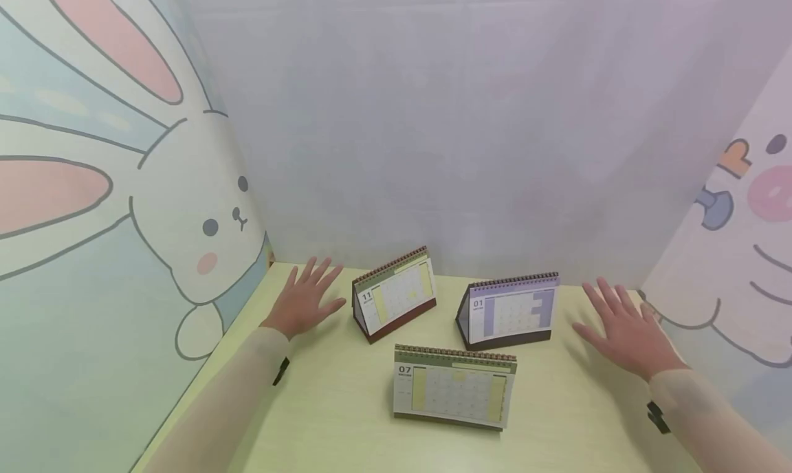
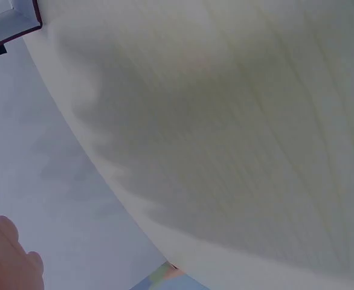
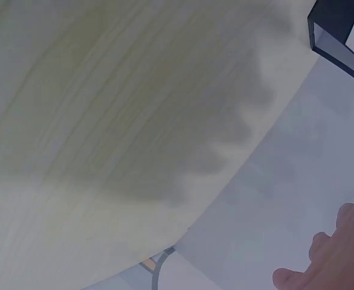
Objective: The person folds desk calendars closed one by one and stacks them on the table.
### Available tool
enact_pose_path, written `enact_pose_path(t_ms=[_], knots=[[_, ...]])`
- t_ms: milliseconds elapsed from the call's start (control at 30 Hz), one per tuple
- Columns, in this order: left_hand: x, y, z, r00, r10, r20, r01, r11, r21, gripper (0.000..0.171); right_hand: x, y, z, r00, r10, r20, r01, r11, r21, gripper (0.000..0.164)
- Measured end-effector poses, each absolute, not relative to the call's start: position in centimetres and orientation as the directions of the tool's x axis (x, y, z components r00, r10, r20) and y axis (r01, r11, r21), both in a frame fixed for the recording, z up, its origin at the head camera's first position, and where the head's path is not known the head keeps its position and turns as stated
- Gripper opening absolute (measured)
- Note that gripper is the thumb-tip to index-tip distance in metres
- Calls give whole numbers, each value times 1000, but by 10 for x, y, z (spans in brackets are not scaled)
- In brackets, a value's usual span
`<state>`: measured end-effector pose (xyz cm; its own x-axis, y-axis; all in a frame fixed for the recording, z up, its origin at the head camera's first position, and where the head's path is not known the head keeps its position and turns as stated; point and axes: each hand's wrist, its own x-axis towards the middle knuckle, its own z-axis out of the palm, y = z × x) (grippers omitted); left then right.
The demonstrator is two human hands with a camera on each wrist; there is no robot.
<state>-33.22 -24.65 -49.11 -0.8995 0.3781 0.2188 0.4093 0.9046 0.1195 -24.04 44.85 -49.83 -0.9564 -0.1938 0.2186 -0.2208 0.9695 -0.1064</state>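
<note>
Three desk calendars stand upright like tents on the table. The green-topped calendar marked 11 is at the back left, turned at an angle. A purple calendar marked 01 stands at the back right. Nearest to me is another green-topped calendar, marked 07. My left hand hovers with spread fingers to the left of calendar 11, apart from it. To the right of calendar 01, my right hand is likewise spread, holding nothing. Each wrist view shows only some fingertips and a calendar's corner.
The pale wood-grain table ends at a plain light cloth wall behind the calendars. A cloth with a printed rabbit closes off the left side, and another printed cloth the right.
</note>
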Motion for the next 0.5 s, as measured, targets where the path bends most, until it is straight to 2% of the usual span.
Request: enact_pose_path(t_ms=[500], knots=[[-312, -248, -490, -894, 380, 238, 426, 885, 185, 82, -220, 430, -490, -942, -214, 259, -255, 958, -134, 99]])
